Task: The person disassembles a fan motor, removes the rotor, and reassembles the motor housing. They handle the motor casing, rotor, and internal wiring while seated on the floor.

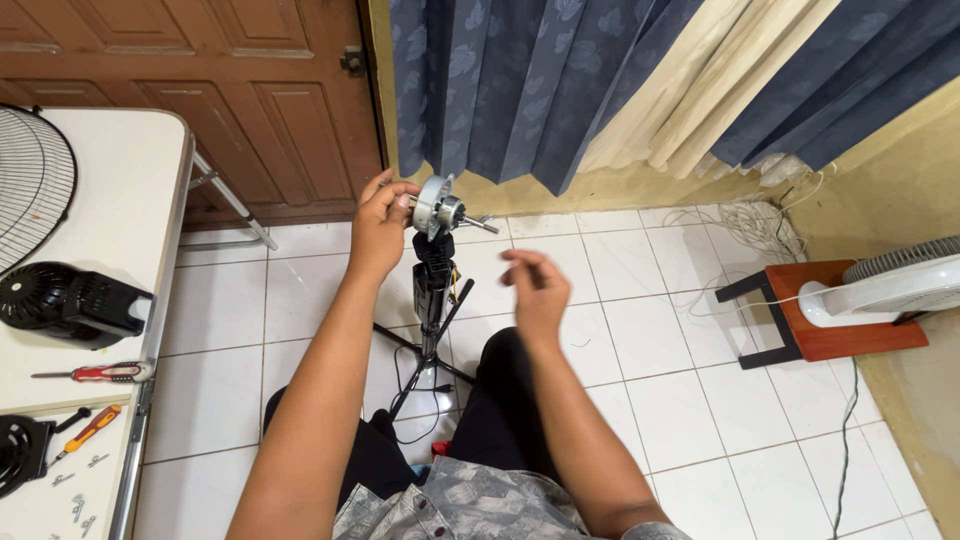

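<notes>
**Left hand grips fan motor on its stand**

On the white table (120,180) lie a fan grille (35,180), a black housing (70,302) and two screwdrivers (95,373). The left hand (380,225), arm raised, pinches the round motor (437,207) atop the black stand (432,290). The right hand (537,287) hovers just beside it, fingers loosely curled, holding nothing. A white fan (890,288) rests farther right.

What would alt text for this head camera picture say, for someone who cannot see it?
A seated person's left hand grips a bare fan motor on a black stand, while the right hand hovers open beside it. A white table at left holds screwdrivers and fan parts above the tiled floor.
</notes>
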